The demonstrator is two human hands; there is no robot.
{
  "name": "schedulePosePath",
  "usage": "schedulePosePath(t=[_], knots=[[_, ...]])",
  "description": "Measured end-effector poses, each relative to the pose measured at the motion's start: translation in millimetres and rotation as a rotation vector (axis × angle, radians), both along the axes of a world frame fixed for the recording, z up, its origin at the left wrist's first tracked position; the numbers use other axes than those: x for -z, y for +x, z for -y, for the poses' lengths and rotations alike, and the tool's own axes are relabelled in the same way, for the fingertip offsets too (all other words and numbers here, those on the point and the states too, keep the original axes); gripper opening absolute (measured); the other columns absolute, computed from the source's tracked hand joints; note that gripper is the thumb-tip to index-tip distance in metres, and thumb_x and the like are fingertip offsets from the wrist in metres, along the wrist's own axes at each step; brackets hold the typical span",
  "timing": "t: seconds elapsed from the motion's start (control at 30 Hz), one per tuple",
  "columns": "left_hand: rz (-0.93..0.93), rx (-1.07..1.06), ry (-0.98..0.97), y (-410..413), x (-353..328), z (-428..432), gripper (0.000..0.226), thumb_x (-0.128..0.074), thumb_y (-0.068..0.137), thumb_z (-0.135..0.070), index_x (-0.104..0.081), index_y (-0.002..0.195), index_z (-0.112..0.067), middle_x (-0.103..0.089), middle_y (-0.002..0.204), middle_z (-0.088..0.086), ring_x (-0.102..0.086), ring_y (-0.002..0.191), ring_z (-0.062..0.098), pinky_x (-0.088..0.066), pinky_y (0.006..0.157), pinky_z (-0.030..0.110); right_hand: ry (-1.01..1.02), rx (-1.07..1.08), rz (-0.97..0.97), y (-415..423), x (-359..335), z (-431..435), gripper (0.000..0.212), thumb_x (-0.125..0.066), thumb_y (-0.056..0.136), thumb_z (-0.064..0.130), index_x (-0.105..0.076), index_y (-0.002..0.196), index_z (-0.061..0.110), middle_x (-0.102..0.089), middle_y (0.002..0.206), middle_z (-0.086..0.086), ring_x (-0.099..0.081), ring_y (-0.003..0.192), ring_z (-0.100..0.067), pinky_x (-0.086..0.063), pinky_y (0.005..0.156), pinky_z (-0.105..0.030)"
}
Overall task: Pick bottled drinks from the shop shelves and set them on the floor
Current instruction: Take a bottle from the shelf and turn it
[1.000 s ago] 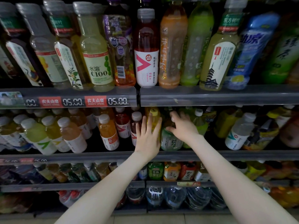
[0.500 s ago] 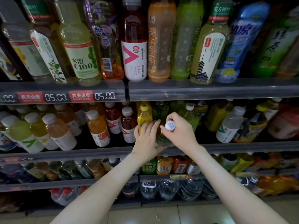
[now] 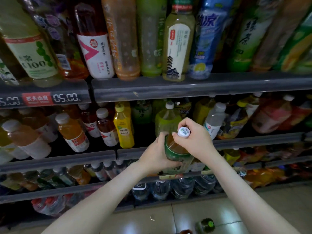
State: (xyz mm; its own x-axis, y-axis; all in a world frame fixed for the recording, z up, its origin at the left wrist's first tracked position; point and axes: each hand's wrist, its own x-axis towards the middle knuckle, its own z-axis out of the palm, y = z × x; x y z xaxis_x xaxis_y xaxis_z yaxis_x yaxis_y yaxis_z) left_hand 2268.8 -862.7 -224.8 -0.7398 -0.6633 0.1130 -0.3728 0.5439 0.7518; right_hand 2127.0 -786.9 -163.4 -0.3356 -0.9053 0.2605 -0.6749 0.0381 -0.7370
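A large tea bottle [image 3: 175, 149] with a green label and a white cap sits between both my hands, just in front of the middle shelf [image 3: 253, 142]. My left hand [image 3: 156, 157] grips its body from the left. My right hand [image 3: 194, 141] pinches the neck and cap from the right. The bottle tilts toward me, its lower half hidden behind my left hand. Behind it on the same shelf stands another green bottle [image 3: 166, 120].
Shelves packed with bottled drinks fill the view above, left and right; water bottles [image 3: 182, 188] line the bottom shelf. On the tiled floor [image 3: 152, 220] stand a dark green-capped bottle [image 3: 206, 225] and part of a second bottle [image 3: 184, 232] at the lower edge.
Both hands reached into the middle shelf, closed on the green-labelled bottle, and have drawn it out toward me. The view has tipped downward, revealing floor.
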Motion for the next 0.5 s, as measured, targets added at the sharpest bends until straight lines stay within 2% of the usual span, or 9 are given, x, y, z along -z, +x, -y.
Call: schedulePosePath(t=[0.13,0.27,0.37,0.47,0.5], knots=[[0.013,-0.056,-0.026,-52,0,-28,0.094,-0.08,0.054,-0.055,-0.024,0.126,-0.031,-0.046,0.116,-0.008,-0.055,0.094,0.006,-0.045,0.064,0.013,0.014,-0.068,0.018,-54,-2,-27,0.025,-0.073,0.08,0.034,-0.048,0.078,0.03,-0.059,0.078,0.018,-0.055,0.072,0.003,-0.041,0.055,-0.009],[0.054,-0.109,-0.081,-103,0,-50,0.094,-0.08,0.057,-0.056,-0.019,0.126,-0.038,-0.046,0.124,-0.005,-0.055,0.097,0.009,-0.051,0.072,0.024,0.109,-0.193,-0.022,-123,-6,-53,0.029,-0.067,0.072,0.057,-0.048,0.087,0.042,-0.058,0.087,0.028,-0.056,0.077,0.009,-0.042,0.06,-0.006],[0.031,-0.216,-0.095,-136,-2,-62,0.094,-0.073,0.053,-0.074,-0.02,0.123,-0.042,-0.041,0.117,-0.014,-0.051,0.094,0.001,-0.045,0.069,0.018,0.14,-0.21,0.022,-186,5,-67,0.038,-0.066,0.075,0.061,-0.048,0.107,0.05,-0.058,0.092,0.016,-0.054,0.081,0.007,-0.041,0.067,-0.006],[-0.014,-0.329,-0.067,-160,1,-70,0.094,-0.071,0.051,-0.078,-0.02,0.121,-0.043,-0.04,0.114,-0.013,-0.05,0.093,0.003,-0.038,0.061,0.01,0.111,-0.011,0.05,-242,21,-69,0.058,-0.064,0.087,0.044,-0.041,0.138,0.028,-0.054,0.106,0.011,-0.053,0.086,0.007,-0.04,0.069,-0.009],[-0.031,-0.358,-0.06,-167,1,-72,0.094,-0.071,0.05,-0.08,-0.02,0.12,-0.043,-0.041,0.113,-0.013,-0.05,0.092,0.004,-0.036,0.06,0.006,0.121,0.044,0.023,-256,24,-68,0.066,-0.065,0.089,0.039,-0.035,0.145,0.024,-0.052,0.115,0.007,-0.053,0.092,0.003,-0.04,0.076,-0.012]])
